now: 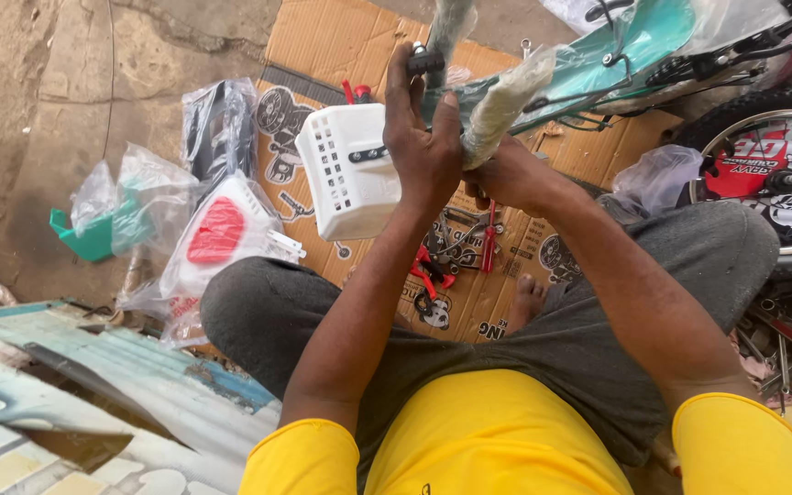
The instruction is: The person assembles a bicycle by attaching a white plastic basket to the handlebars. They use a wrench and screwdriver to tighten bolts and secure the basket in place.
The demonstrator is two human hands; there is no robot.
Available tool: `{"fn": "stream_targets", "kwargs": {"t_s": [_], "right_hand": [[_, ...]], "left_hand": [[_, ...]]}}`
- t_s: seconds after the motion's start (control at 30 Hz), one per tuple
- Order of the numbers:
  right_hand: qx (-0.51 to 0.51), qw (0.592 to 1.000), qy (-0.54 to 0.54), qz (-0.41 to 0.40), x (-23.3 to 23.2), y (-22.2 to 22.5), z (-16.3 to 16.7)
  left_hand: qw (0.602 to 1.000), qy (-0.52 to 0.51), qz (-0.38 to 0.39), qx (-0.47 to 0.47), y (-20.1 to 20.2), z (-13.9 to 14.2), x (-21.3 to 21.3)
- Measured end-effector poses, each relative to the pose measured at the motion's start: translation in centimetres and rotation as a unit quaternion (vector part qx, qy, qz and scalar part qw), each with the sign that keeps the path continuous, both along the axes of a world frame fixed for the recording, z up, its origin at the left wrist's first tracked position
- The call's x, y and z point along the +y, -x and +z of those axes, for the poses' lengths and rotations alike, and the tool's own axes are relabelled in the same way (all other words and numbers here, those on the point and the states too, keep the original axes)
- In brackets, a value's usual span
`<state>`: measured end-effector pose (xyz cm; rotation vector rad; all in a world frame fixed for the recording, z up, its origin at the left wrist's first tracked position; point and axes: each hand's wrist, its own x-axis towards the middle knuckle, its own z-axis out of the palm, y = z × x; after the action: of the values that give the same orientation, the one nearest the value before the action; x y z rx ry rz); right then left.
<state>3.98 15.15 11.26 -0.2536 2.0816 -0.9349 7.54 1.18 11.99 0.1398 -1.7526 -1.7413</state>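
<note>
A flattened cardboard sheet [359, 37] covers a rough concrete floor, and a person in a yellow shirt and grey trousers sits on it with knees apart, bicycle parts spread all round.

In the head view, both hands meet at the wrapped front end of a teal bicycle frame [653, 37] that lies tipped over to the right. The left hand [422, 147] is clenched round a plastic-wrapped bar [506, 101], thumb up along it, with a small black clamp [425, 61] just above the fingertips. A white plastic basket [350, 170] hangs against the back of this hand, touching it; it seems held close so its bracket lines up with the bar. The right hand [511, 179] grips the bar from below, fingers curled out of sight behind it, probably steadying it.

Between the knees lie red-handled tools [488, 238], within easy reach. To the left sit a bagged red-and-white part [222, 229], a bagged teal part [112, 220] and a bagged black part [222, 124]. A wheel [781, 174] with a red printed disc stands at the right.
</note>
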Motion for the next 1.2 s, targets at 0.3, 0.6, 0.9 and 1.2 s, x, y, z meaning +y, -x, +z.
{"fn": "stream_targets", "kwargs": {"t_s": [0.3, 0.6, 0.9, 1.2], "right_hand": [[0.412, 0.885, 0.183, -0.113, -2.5, -4.2, -8.9], [0.454, 0.868, 0.181, -0.088, -2.4, -3.5, -11.2], [0.454, 0.878, 0.112, 0.101, -0.6, -1.4, -5.4], [0.338, 0.922, 0.125, -0.144, -0.7, -2.7, -5.1]], "left_hand": [[1.000, -0.015, -0.012, 0.001, 0.2, -0.2, -0.2], [1.000, -0.024, -0.006, 0.003, 0.1, 0.3, -0.1], [0.999, -0.039, -0.024, 0.005, -0.1, 0.9, -0.1], [0.999, 0.014, 0.001, -0.033, 0.0, 1.2, -1.0]]}}
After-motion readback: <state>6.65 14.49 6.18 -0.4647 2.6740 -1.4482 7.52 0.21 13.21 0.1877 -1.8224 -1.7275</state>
